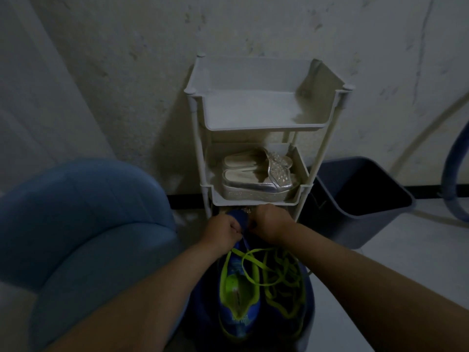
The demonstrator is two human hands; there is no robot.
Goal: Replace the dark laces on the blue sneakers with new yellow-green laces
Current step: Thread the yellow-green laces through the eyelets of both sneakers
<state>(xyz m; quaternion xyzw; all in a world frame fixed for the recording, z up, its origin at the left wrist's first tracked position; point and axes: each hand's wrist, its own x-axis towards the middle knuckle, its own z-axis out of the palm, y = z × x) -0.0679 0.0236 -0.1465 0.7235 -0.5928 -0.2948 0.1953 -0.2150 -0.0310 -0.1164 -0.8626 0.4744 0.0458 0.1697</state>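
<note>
Sneakers point(238, 295), blue with yellow-green trim, lie side by side between the person's forearms, toes toward a white rack point(253, 110). Loose yellow-green laces point(256, 262) sprawl across both. The left hand point(223, 228) seems to pinch a thin strand point(244, 241) at the left sneaker's far end. The right hand point(269, 224) is curled just beside it, but the dim light hides what it holds. Sandals point(256, 174) sit on the rack's middle shelf, and a dark bin point(355, 199) stands to the rack's right.
</note>
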